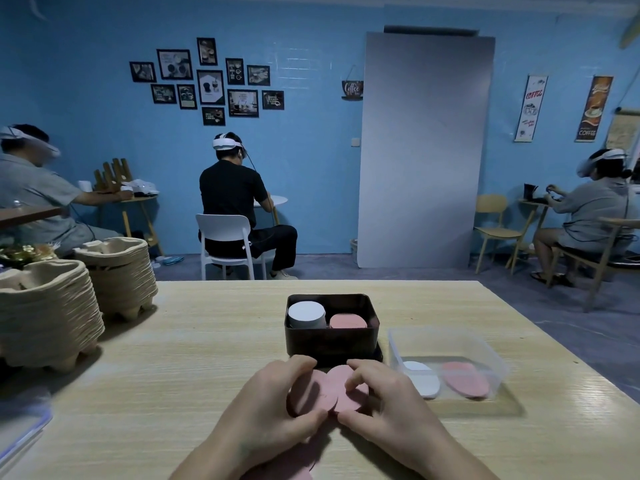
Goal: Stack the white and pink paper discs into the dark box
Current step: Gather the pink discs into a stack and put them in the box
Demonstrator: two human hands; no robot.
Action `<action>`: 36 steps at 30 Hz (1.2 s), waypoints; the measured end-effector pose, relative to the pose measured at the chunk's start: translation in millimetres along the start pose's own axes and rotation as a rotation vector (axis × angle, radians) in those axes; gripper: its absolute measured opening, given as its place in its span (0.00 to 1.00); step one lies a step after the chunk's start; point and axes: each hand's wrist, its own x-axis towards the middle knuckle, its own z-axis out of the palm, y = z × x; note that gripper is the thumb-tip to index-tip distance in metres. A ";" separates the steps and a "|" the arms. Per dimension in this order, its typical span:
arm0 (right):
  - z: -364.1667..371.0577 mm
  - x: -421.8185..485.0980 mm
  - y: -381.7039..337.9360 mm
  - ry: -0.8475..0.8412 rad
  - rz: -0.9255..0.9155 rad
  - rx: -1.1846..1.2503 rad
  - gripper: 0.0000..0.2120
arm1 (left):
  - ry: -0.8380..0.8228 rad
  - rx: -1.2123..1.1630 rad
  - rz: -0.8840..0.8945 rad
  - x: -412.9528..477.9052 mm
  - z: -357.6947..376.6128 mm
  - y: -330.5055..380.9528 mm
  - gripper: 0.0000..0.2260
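The dark box (330, 342) stands at the table's middle with a white disc stack (306, 314) on its left side and a pink disc stack (347, 321) on its right. Just in front of the box, both hands hold a fanned bunch of pink discs (327, 389) above the table. My left hand (277, 403) grips the bunch from the left with curled fingers and thumb. On the right side my right hand (384, 400) pinches it. More pink discs (294, 465) lie under my wrists at the near edge.
A clear plastic tub (446, 344) to the right of the box holds white discs (420, 377) and pink discs (465, 379). Stacks of pulp egg trays (48, 317) fill the table's left side. A clear lid (20, 431) lies at the near left. Other people sit beyond the table.
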 end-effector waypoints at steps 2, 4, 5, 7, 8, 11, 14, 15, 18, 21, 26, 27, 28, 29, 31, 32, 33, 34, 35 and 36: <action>-1.1 -0.7 -2.0 -0.030 -0.032 0.010 0.16 | -0.034 0.019 0.054 1.7 1.3 3.7 0.24; -3.2 -1.3 -3.9 -0.057 -0.066 0.002 0.15 | -0.049 0.020 0.093 4.0 2.8 6.3 0.22; -3.9 -1.4 -4.9 -0.071 -0.074 -0.006 0.14 | -0.053 0.021 0.104 4.8 3.7 7.2 0.23; -5.0 -1.6 -7.6 -0.093 -0.076 -0.002 0.13 | -0.056 0.022 0.121 5.5 5.6 7.3 0.25; -5.0 -1.5 -8.8 -0.097 -0.073 0.017 0.12 | -0.053 0.014 0.126 5.3 6.3 6.8 0.26; -4.4 -2.0 -10.9 -0.079 -0.047 0.112 0.13 | -0.034 -0.035 0.129 3.6 5.8 4.0 0.29; -6.4 -2.5 -12.5 -0.043 -0.033 0.171 0.13 | -0.001 -0.089 0.120 1.9 1.6 4.3 0.27; -8.0 -2.6 -14.2 -0.030 -0.037 0.166 0.12 | 0.004 -0.098 0.117 1.4 0.4 5.3 0.24; -10.7 -3.0 -18.3 -0.009 -0.050 0.179 0.12 | 0.015 -0.131 0.109 -0.9 -1.1 6.8 0.21; -10.1 -3.2 -19.9 -0.004 -0.021 0.273 0.12 | 0.032 -0.208 0.090 -2.7 -1.4 6.7 0.19; -8.5 -2.9 -21.3 -0.029 0.007 0.338 0.14 | 0.048 -0.288 0.079 -5.2 -1.4 7.6 0.17; -8.2 -3.3 -21.6 -0.042 0.017 0.355 0.14 | 0.046 -0.296 0.074 -5.6 -1.5 6.6 0.18; -8.0 -3.4 -21.3 -0.048 0.019 0.359 0.14 | 0.042 -0.302 0.071 -5.9 -1.6 5.9 0.18; -8.0 -3.5 -21.1 -0.050 0.012 0.354 0.14 | 0.040 -0.301 0.072 -5.9 -1.6 5.1 0.18; -8.2 -3.0 -21.2 -0.041 -0.019 0.337 0.14 | 0.045 -0.289 0.085 -5.7 -1.5 4.5 0.19; -8.2 -2.9 -21.1 -0.036 -0.033 0.333 0.14 | 0.049 -0.288 0.089 -5.7 -1.6 4.6 0.20; -8.0 -3.0 -20.9 -0.032 -0.043 0.332 0.14 | 0.055 -0.293 0.090 -5.6 -2.0 5.1 0.21; -7.7 -3.2 -20.7 -0.028 -0.048 0.335 0.14 | 0.060 -0.298 0.088 -5.7 -2.4 5.3 0.22; -7.4 -3.7 -20.7 -0.030 -0.046 0.344 0.13 | 0.064 -0.303 0.085 -5.8 -2.6 5.7 0.23; -7.4 -4.2 -20.4 -0.036 -0.043 0.353 0.13 | 0.065 -0.304 0.085 -6.1 -2.6 6.1 0.24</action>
